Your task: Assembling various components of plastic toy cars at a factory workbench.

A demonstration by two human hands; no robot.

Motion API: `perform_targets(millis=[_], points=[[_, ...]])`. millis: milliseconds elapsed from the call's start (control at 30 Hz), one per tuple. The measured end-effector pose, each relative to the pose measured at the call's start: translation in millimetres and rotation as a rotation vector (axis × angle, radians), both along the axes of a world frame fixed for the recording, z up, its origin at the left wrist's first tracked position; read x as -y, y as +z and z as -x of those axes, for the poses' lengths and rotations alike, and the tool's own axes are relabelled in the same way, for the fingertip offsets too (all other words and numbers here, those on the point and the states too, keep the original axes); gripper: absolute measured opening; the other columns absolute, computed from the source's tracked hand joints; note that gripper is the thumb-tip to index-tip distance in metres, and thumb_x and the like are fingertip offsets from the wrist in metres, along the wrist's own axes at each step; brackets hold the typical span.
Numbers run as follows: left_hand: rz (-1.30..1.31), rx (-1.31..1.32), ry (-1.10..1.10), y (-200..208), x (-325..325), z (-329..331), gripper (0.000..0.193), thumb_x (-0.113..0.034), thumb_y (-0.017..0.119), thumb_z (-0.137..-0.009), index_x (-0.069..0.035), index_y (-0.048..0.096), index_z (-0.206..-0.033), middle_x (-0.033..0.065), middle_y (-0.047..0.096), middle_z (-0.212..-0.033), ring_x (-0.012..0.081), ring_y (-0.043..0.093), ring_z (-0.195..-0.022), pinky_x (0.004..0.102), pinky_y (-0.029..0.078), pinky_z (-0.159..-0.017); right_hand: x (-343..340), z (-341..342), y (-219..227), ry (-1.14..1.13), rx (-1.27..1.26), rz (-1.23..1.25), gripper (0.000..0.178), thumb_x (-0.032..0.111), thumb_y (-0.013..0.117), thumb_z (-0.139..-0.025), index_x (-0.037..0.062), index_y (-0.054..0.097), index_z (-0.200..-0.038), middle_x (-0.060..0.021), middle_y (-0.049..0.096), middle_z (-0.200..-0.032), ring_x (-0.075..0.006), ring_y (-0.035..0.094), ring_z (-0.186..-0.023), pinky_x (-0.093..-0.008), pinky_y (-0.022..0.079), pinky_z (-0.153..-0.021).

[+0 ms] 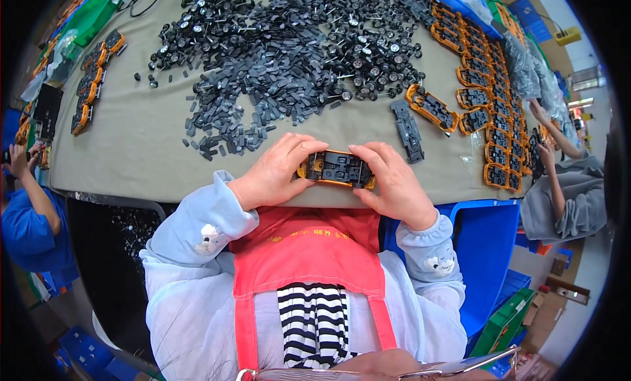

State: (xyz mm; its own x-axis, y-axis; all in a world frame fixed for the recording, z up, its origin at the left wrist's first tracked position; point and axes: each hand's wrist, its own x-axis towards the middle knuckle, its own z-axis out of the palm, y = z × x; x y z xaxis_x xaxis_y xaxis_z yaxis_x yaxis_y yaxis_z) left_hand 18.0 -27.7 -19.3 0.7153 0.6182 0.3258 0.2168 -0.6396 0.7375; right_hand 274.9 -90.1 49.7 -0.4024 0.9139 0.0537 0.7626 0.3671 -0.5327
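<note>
Between my two hands is a toy car point(338, 168), turned underside up, with a yellow-orange body and a black chassis. My left hand point(281, 167) grips its left end, thumb below and fingers above. At its right end my right hand point(394, 182) holds on the same way. The car is at the table's near edge. Beyond my right hand lie a loose dark chassis plate point(407, 131) and another upturned yellow car body point(432, 109). Ahead of my hands spreads a heap of small dark flat pieces point(230, 111).
Wheel-and-axle sets point(374, 59) are piled at the back. Rows of upturned yellow cars point(499, 138) line the right side; several more cars point(89, 85) stand at the left. A blue bin point(486, 249) and a black bin point(105, 262) flank me. Other people work at both sides.
</note>
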Motion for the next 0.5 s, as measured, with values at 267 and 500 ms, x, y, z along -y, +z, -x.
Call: perform_targets(millis=[267,500], points=[[0.014,-0.016,0.007,-1,11,8,0.07,-0.001,0.077,-0.071,-0.006,0.048,-0.134,0.0168,0.054,-0.126,0.037,0.053,-0.115,0.0424,0.046,-0.099,-3,-63,-56,-0.439,0.234,-0.319,0.047,0.01,0.077,-0.077,0.0048,0.06,-0.121,-0.0152,0.06,-0.122,-0.0339,0.059,-0.109,-0.0402,0.048,-0.094],[-0.01,0.039,0.063,-5,10,6,0.067,-0.003,0.077,-0.072,-0.008,0.049,-0.134,0.0148,0.055,-0.124,0.0356,0.053,-0.115,0.0429,0.046,-0.098,5,-72,-54,-0.455,-0.236,-0.231,0.043,0.009,0.075,-0.077,0.0044,0.062,-0.118,-0.0153,0.062,-0.123,-0.0336,0.06,-0.11,-0.0397,0.048,-0.095]])
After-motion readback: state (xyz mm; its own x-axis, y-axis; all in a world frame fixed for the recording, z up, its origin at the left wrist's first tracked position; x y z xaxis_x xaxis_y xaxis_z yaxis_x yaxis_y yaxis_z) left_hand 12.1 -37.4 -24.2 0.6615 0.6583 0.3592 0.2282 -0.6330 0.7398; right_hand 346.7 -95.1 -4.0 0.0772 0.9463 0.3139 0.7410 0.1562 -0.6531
